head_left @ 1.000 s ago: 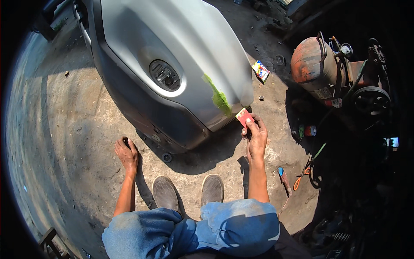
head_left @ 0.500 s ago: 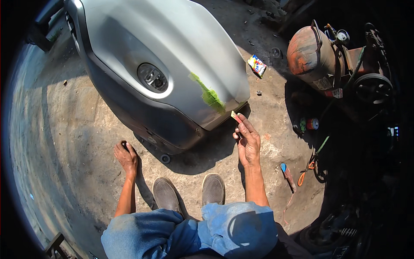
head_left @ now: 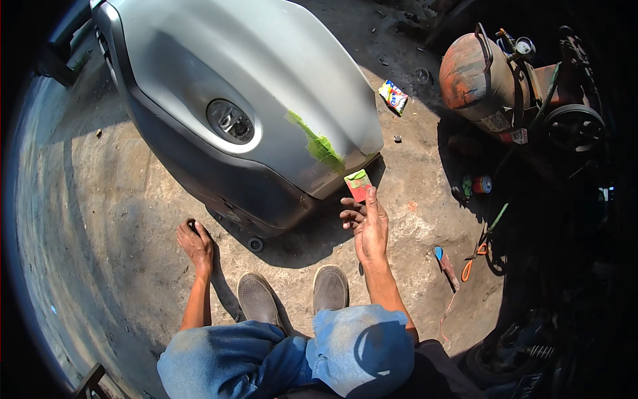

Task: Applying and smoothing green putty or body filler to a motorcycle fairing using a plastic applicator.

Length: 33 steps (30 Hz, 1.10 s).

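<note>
My right hand point(head_left: 369, 233) holds a small red spreader card point(head_left: 360, 194), smeared with green paste, by its thumb and fingers, just below the grey bumper's point(head_left: 239, 60) near lower edge. A streak of green filler point(head_left: 319, 146) lies on the bumper below and right of its oval lamp point(head_left: 229, 120). My left hand point(head_left: 196, 245) hangs low over the concrete at the bumper's lower left, fingers loosely bent and apart, with no held object visible; whether it touches the ground I cannot tell.
A rusty compressor point(head_left: 465, 73) stands on the right, near a bright packet point(head_left: 392, 94) and a red can point(head_left: 482, 185). A blue-and-brown tool point(head_left: 446, 266), an orange cord point(head_left: 468, 268) and a small ring point(head_left: 255, 244) lie on the floor point(head_left: 106, 246). My shoes are below the bumper.
My right hand has moved a little left and turned, so the card's green-smeared face now shows upward. My left hand has barely moved.
</note>
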Available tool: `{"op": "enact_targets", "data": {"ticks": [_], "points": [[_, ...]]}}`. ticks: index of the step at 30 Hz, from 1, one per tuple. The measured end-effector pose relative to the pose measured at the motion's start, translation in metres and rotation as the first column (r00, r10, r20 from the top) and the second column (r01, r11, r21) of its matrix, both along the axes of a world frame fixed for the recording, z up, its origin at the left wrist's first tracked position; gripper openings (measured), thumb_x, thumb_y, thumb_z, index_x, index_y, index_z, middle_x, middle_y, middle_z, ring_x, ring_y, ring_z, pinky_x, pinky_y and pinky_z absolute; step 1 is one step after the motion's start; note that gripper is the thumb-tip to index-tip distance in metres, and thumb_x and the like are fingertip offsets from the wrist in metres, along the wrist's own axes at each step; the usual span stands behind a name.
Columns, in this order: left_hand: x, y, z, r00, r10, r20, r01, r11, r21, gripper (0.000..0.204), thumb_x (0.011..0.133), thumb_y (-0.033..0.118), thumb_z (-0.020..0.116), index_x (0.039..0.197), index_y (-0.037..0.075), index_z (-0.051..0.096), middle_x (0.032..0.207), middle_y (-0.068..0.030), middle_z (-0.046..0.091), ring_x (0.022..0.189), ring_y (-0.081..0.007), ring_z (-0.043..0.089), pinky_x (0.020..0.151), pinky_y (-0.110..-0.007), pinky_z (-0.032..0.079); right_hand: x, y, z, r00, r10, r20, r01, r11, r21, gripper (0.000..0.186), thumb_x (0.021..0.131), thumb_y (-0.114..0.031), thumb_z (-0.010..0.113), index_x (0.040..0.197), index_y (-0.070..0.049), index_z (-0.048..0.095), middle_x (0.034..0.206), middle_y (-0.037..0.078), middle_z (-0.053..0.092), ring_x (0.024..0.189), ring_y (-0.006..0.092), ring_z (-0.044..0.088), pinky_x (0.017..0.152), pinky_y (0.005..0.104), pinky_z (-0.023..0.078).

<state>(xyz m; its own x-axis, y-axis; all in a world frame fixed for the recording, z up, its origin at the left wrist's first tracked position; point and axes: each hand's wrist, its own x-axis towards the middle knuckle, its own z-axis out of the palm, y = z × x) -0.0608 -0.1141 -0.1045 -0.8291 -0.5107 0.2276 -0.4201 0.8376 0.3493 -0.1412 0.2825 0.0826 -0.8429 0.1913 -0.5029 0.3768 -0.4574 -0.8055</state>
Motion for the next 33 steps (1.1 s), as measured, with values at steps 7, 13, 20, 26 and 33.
{"op": "enact_targets", "data": {"ticks": [7, 13, 20, 26, 33], "points": [[-0.001, -0.001, 0.002, 1.000, -0.010, 0.014, 0.009, 1.000, 0.024, 0.032, 0.107, 0.029, 0.049, 0.121, 0.000, 0.055, 0.114, -0.0210, 0.057, 0.109, -0.0381, 0.054, 0.100, -0.050, 0.040, 0.003, -0.013, -0.015, 0.975, -0.070, -0.211, 0.149, 0.910, 0.388, 0.035, 0.107, -0.028, 0.060, 0.117, 0.003, 0.073, 0.103, 0.012, 0.072, 0.084, 0.0203, 0.075, 0.063, 0.0284, 0.059], [0.000, 0.002, 0.004, 1.000, -0.010, -0.007, 0.010, 0.998, 0.068, 0.033, 0.107, 0.029, 0.049, 0.121, 0.000, 0.056, 0.114, -0.0215, 0.057, 0.108, -0.0393, 0.054, 0.099, -0.051, 0.039, -0.006, -0.035, -0.005, 0.904, 0.113, -0.413, 0.338, 0.403, 0.851, 0.029, 0.103, -0.008, 0.063, 0.130, -0.007, 0.072, 0.109, 0.007, 0.062, 0.075, 0.0117, 0.065, 0.064, 0.0253, 0.058], [-0.002, 0.002, 0.007, 1.000, -0.023, 0.019, 0.021, 0.996, 0.085, 0.031, 0.107, 0.027, 0.049, 0.119, -0.001, 0.056, 0.113, -0.0206, 0.057, 0.108, -0.0379, 0.053, 0.099, -0.050, 0.039, -0.010, -0.073, -0.023, 0.882, 0.127, -0.454, 0.414, 0.255, 0.874, 0.035, 0.099, -0.008, 0.066, 0.133, -0.013, 0.072, 0.106, 0.007, 0.054, 0.070, 0.0124, 0.049, 0.066, 0.0297, 0.047], [-0.002, -0.002, 0.007, 0.999, -0.017, 0.036, 0.013, 0.993, 0.119, 0.031, 0.107, 0.027, 0.049, 0.118, -0.001, 0.057, 0.112, -0.0200, 0.057, 0.108, -0.0374, 0.053, 0.099, -0.050, 0.039, -0.018, -0.085, -0.033, 0.857, 0.108, -0.504, 0.486, 0.159, 0.860, 0.036, 0.099, -0.009, 0.068, 0.135, -0.014, 0.071, 0.104, 0.006, 0.050, 0.082, 0.0152, 0.048, 0.069, 0.0310, 0.045], [-0.001, -0.004, 0.003, 0.999, -0.029, 0.021, 0.026, 0.992, 0.127, 0.033, 0.107, 0.029, 0.049, 0.117, -0.002, 0.056, 0.112, -0.0202, 0.057, 0.109, -0.0378, 0.053, 0.100, -0.050, 0.039, -0.021, -0.094, -0.044, 0.875, 0.092, -0.475, 0.455, 0.176, 0.873, 0.039, 0.099, -0.010, 0.069, 0.138, -0.016, 0.069, 0.105, 0.005, 0.050, 0.082, 0.0162, 0.047, 0.071, 0.0307, 0.045]]}}
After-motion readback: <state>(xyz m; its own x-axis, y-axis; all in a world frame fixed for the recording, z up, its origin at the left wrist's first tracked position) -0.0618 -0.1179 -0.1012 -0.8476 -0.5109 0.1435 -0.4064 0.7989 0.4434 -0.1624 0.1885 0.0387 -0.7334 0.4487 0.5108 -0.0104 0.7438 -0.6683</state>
